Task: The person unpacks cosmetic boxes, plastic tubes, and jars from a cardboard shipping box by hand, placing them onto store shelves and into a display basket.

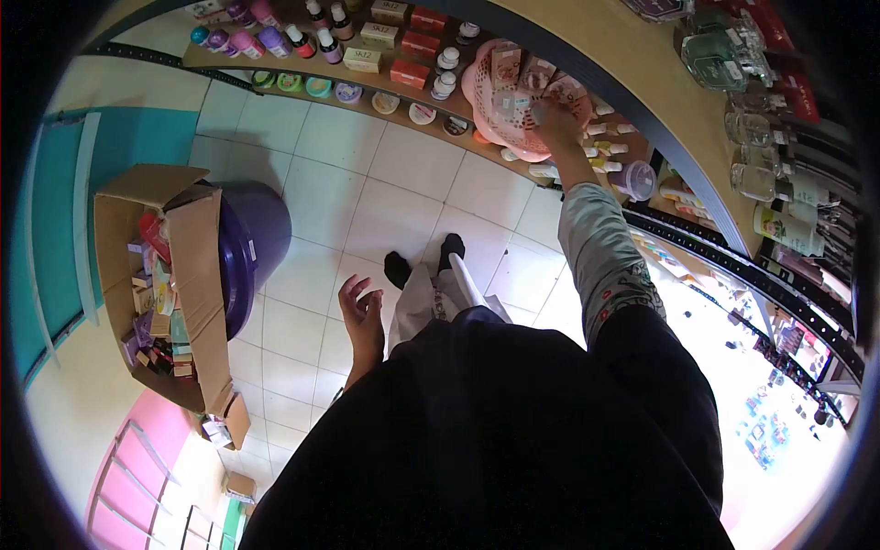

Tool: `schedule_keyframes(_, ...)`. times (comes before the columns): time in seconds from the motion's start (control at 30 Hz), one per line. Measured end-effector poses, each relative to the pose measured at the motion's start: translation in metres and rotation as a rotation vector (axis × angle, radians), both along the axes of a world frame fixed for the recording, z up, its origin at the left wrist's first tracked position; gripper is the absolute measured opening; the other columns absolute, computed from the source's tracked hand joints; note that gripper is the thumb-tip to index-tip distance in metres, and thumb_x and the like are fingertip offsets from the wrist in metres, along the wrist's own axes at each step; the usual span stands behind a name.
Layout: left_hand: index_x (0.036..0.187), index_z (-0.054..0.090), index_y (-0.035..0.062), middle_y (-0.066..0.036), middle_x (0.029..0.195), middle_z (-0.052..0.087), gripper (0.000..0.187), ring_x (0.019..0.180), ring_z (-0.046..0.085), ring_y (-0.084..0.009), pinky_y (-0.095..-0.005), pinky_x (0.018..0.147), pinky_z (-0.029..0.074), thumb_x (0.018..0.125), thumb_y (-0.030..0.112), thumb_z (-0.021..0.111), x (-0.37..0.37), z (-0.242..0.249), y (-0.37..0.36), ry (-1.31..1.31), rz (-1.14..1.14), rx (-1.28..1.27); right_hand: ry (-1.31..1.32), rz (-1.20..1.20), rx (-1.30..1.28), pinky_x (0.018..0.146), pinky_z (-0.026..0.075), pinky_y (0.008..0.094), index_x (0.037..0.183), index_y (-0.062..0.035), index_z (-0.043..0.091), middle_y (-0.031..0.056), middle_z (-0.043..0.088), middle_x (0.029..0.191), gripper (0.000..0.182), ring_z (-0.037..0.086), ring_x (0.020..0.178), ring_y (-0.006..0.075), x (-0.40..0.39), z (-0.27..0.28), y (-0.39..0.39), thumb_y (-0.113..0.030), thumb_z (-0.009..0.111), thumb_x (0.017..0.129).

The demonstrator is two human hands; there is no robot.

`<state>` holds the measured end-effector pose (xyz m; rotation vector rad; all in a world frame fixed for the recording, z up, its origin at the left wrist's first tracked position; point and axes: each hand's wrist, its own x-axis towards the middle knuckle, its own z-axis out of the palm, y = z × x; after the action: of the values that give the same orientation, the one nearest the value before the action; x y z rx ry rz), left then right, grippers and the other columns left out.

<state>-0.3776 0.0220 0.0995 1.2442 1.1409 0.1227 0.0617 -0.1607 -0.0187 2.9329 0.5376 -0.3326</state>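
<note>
My right hand (pixel 557 126) reaches into a pink plastic basket (pixel 478 90) on the shelf. Its fingers are bent together at a small pink box (pixel 566 90), which sits tilted among the others; the fingertips are partly hidden. Beside it in the basket stand more small boxes, such as a pinkish box (pixel 506 66), and some clear-wrapped items. My left hand (pixel 364 316) hangs over the tiled floor, holding nothing, its fingers loosely curled and apart.
An open cardboard box (pixel 209 302) full of small packages rests against a purple tub (pixel 261 243) at left. Shelves hold bottles, round jars (pixel 385 103) and red boxes (pixel 410 72). Perfume bottles (pixel 753 181) line the upper shelf (pixel 678 137) at right, near my arm.
</note>
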Motion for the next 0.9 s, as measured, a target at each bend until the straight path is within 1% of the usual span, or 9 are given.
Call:
schedule_keyframes(0.07,0.124,0.035,0.0102,-0.010,0.117,0.048,0.043,0.094,0.054,-0.0167,-0.0305,0.079,0.041,0.084,0.009,0.052,0.000,0.000,0.000,0.001,0.004,-0.002,0.067,0.034,0.015,0.079,0.049,0.0405,0.118,-0.0180,0.046,0.0145,0.061,0.100,0.053,0.060,0.091,0.0311,-0.008,0.008,0.004,-0.034,0.065,0.071)
schedule_keyframes(0.17,0.124,0.035,0.0103,-0.010,0.116,0.048,0.043,0.093,0.055,-0.0167,-0.0302,0.079,0.042,0.085,0.009,0.052,-0.002,-0.005,-0.001,-0.013,0.009,-0.003,-0.013,0.018,0.051,0.078,0.050,0.0395,0.114,-0.0126,0.047,0.0178,0.059,0.104,0.057,0.059,0.092,0.0323,-0.013,0.006,0.009,-0.038,0.069,0.068)
schedule_keyframes(0.27,0.124,0.035,0.0100,-0.010,0.116,0.048,0.043,0.092,0.055,-0.0167,-0.0297,0.078,0.042,0.085,0.008,0.052,-0.003,-0.009,-0.001,-0.017,-0.002,0.015,0.081,-0.012,-0.004,0.078,0.050,0.0386,0.113,-0.0068,0.046,0.0208,0.056,0.105,0.064,0.058,0.093,0.0334,-0.013,0.007,0.011,-0.038,0.072,0.065)
schedule_keyframes(0.37,0.124,0.036,0.0104,-0.010,0.116,0.048,0.043,0.092,0.055,-0.0166,-0.0295,0.077,0.042,0.084,0.008,0.052,-0.003,-0.010,-0.001,-0.023,-0.010,0.029,-0.021,0.008,0.070,0.078,0.050,0.0387,0.113,-0.0037,0.045,0.0201,0.058,0.101,0.065,0.059,0.092,0.0331,-0.020,0.017,0.012,-0.038,0.072,0.064)
schedule_keyframes(0.47,0.124,0.036,0.0109,-0.010,0.116,0.049,0.043,0.092,0.055,-0.0166,-0.0294,0.076,0.042,0.084,0.007,0.052,-0.003,-0.008,0.001,-0.027,-0.006,0.032,-0.248,-0.004,0.223,0.077,0.049,0.0387,0.109,-0.0049,0.050,0.0182,0.060,0.095,0.053,0.058,0.091,0.0328,-0.024,0.025,0.018,-0.031,0.069,0.068)
schedule_keyframes(0.57,0.124,0.036,0.0111,-0.010,0.116,0.049,0.043,0.092,0.055,-0.0166,-0.0294,0.076,0.042,0.084,0.007,0.052,-0.003,-0.008,0.001,-0.021,0.001,0.017,-0.102,0.249,0.473,0.077,0.047,0.0405,0.102,-0.0063,0.056,0.0180,0.060,0.092,0.035,0.056,0.091,0.0346,-0.013,0.015,0.027,-0.022,0.065,0.071)
schedule_keyframes(0.67,0.124,0.036,0.0108,-0.009,0.116,0.049,0.043,0.092,0.055,-0.0166,-0.0292,0.076,0.042,0.084,0.007,0.053,-0.003,-0.011,-0.002,-0.010,-0.007,0.032,-0.055,0.273,0.539,0.076,0.049,0.0412,0.089,-0.0078,0.060,0.0189,0.057,0.091,0.018,0.056,0.091,0.0350,-0.031,0.014,0.049,-0.012,0.061,0.071)
schedule_keyframes(0.77,0.124,0.036,0.0107,-0.009,0.116,0.049,0.043,0.092,0.055,-0.0165,-0.0292,0.076,0.043,0.084,0.007,0.053,0.001,-0.007,-0.004,0.000,0.001,0.006,-0.031,0.172,0.488,0.077,0.047,0.0415,0.095,-0.0087,0.059,0.0179,0.060,0.088,0.024,0.056,0.089,0.0352,-0.033,-0.016,0.054,-0.017,0.062,0.073)
schedule_keyframes(0.9,0.124,0.036,0.0099,-0.010,0.115,0.049,0.043,0.092,0.055,-0.0166,-0.0296,0.076,0.043,0.084,0.008,0.053,0.000,-0.004,-0.003,-0.015,-0.007,0.011,-0.146,0.019,0.410,0.075,0.050,0.0413,0.096,-0.0107,0.059,0.0204,0.056,0.099,0.030,0.059,0.088,0.0354,-0.035,0.001,0.045,-0.019,0.066,0.068)
